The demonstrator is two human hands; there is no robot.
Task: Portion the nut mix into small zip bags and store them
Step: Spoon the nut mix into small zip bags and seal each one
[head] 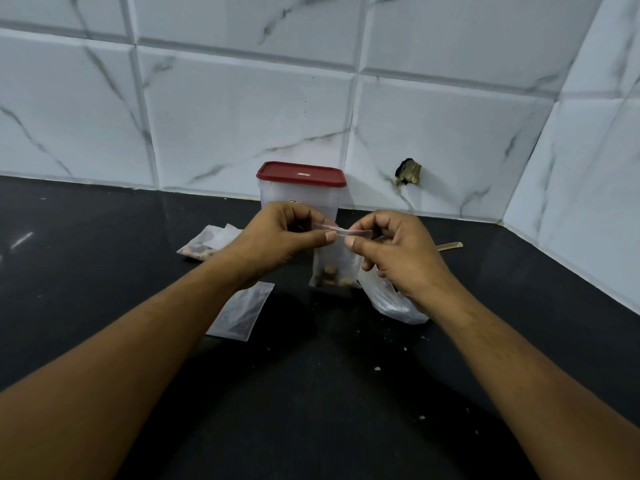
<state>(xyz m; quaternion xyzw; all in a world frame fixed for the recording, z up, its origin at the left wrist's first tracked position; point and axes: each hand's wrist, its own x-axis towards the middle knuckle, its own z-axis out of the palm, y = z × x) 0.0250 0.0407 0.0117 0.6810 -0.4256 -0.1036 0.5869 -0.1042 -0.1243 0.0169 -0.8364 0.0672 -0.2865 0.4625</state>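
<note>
Head view: two hands (277,233) (398,251), four bags (334,261) (204,244) (242,311) (394,303), one red-lidded container (301,188).

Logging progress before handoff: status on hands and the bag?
Both left hand and right hand pinch zip bag at top strip. Bag holds nuts at bottom. Behind it, red-lidded container, shut; nothing blocks the hands.

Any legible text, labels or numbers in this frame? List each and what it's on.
None legible.
White mark on the red lid of the clear container: too small, blurred.
Small label on the container's front, above the left hand: partly hidden, unreadable.
Held zip bag: no print visible.
</note>
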